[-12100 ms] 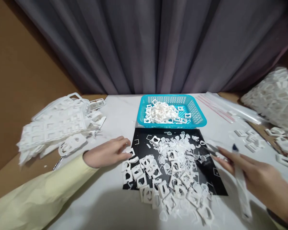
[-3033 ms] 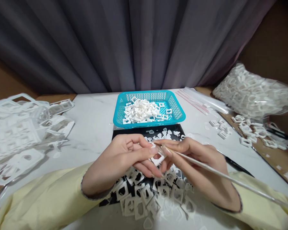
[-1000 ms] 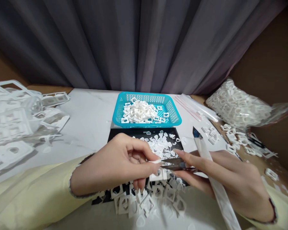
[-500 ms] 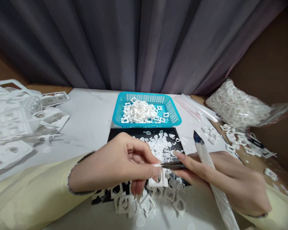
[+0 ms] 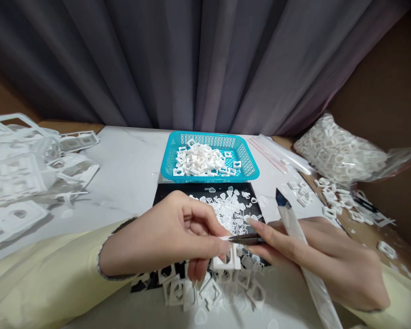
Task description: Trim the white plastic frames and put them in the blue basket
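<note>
My left hand (image 5: 178, 233) is closed, thumb and forefinger pinching a small white plastic frame (image 5: 222, 264) with a cut-out middle. In my right hand (image 5: 322, 256) are dark metal tweezers (image 5: 245, 239), their tips touching the upper edge of that frame. A knife with a white-wrapped handle (image 5: 317, 290) also rests across this hand, between thumb and fingers, its dark slanted blade pointing up and away. Below the hands lie several loose white frames (image 5: 178, 292). Thin translucent scraps (image 5: 228, 208) cover part of the black mat (image 5: 171, 189).
A blue basket (image 5: 210, 179) with a heap of white frames stands behind the mat. Large moulded white sheets (image 5: 17, 178) are piled at left. A clear bag of white parts (image 5: 339, 151) and loose pieces (image 5: 342, 201) lie at right. Grey curtain (image 5: 178, 64) hangs behind.
The tweezers' tips have shifted slightly along the frame's upper edge. My left hand and the frame have barely moved.
</note>
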### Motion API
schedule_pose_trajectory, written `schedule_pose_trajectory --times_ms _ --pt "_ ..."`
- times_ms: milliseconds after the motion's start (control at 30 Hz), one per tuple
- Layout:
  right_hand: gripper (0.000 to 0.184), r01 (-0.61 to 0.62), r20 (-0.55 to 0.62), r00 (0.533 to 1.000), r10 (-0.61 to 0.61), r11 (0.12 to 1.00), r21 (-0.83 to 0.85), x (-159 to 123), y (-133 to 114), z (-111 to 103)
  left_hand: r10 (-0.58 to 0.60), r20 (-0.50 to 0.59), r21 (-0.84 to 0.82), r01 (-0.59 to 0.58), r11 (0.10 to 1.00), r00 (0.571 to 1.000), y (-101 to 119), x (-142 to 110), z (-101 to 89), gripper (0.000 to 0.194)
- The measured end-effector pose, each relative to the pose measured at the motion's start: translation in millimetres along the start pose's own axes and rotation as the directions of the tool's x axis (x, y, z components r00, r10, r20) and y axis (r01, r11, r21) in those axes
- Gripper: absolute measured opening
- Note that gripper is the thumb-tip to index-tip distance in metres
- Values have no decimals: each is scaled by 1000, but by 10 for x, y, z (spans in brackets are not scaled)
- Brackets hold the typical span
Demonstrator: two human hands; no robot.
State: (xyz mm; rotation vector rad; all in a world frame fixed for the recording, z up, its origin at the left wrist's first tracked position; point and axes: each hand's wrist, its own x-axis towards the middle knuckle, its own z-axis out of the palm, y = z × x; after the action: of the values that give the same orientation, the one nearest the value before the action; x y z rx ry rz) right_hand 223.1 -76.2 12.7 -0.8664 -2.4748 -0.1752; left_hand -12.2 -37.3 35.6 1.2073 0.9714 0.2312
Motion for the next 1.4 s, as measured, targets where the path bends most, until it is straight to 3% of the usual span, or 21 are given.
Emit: schedule_pose_trajectory --times_ms 333,633,800,1000,1133,1400 --pt "41 -66 52 996 67 998 -15 -3 -47 -25 10 -12 -5 -10 1000 1000 3 -2 10 6" --pt "43 28 85 996 -35 996 83 57 -8 -57 -3 0 -21 3 1000 1000 12 -3 3 3" --pt "42 21 116 993 -34 993 115 -2 24 -46 -5 4 -18 5 1000 1000 14 -13 -2 5" --pt "37 14 188 981 -38 991 131 123 0 -105 -11 16 -25 11 1000 1000 13 -22 5 7" --pt "41 27 51 998 -30 997 69 80 -1 -93 -8 14 -16 8 1000 1000 6 -12 3 7" --pt "23 -110 -122 987 102 992 -57 50 -26 -88 106 -35 -70 -109 992 994 -47 59 -22 8"
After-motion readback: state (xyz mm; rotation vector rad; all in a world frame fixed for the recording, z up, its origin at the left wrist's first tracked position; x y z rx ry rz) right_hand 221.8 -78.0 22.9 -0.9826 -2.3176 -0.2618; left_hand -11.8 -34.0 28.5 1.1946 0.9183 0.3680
